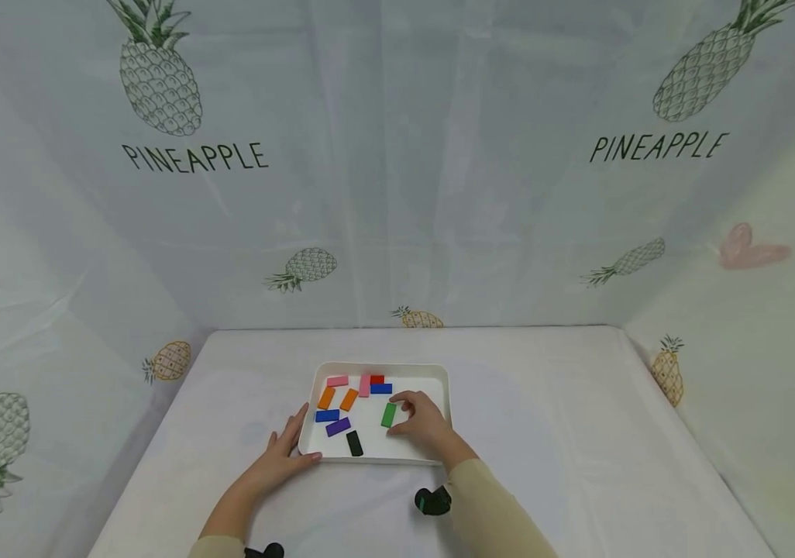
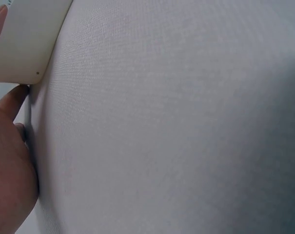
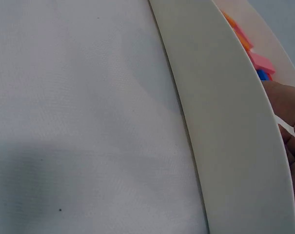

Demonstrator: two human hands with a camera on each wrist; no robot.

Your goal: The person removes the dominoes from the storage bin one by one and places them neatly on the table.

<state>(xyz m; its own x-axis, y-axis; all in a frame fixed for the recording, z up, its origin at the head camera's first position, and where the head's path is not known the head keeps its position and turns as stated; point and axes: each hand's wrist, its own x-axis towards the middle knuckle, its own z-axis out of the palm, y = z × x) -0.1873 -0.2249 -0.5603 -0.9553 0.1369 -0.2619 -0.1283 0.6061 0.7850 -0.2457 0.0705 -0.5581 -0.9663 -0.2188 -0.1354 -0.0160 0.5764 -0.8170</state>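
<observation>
A white rectangular tray (image 1: 411,463) holds several small coloured blocks. In the head view my right hand (image 1: 424,422) reaches over its right side, thumb and finger pinching a green block (image 1: 388,415) at its two ends. My left hand (image 1: 279,461) rests at the tray's front left corner, fingers spread straight along the left side and thumb on the front edge. The left wrist view shows part of that hand (image 2: 10,165) against the tray corner (image 2: 25,58). In the right wrist view the tray wall (image 3: 225,112) hides most of the right hand (image 3: 286,105).
Also in the tray lie a black block (image 1: 354,443), a purple block (image 1: 338,427), a blue block (image 1: 328,416), orange blocks (image 1: 349,399), pink blocks (image 1: 338,381) and a red block (image 1: 377,380) touching another blue one (image 1: 381,388). A white cloth (image 1: 579,434) covers the table.
</observation>
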